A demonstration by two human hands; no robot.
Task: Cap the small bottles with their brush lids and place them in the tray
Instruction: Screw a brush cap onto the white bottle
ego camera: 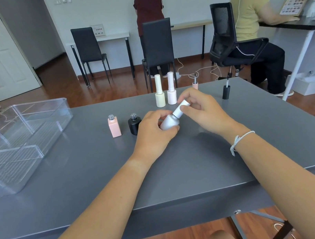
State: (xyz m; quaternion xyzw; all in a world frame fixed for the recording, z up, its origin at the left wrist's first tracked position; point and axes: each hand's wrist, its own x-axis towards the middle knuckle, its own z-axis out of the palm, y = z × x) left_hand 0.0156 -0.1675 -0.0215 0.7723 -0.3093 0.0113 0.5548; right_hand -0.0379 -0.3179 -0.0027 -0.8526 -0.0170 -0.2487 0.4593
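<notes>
The silver bottle [169, 122] is half hidden behind the left hand [155, 131], whose fingers curl round it above the table [91, 177] — tilted. The right hand [202, 108] pinches its white cap [181, 108].

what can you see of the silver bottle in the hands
The silver bottle looks matte and metallic, with a rounded body and a white cylindrical lid on its neck. It is tilted, lid up and to the right, above the grey table. The left hand grips the body; the right hand holds the lid.
</notes>
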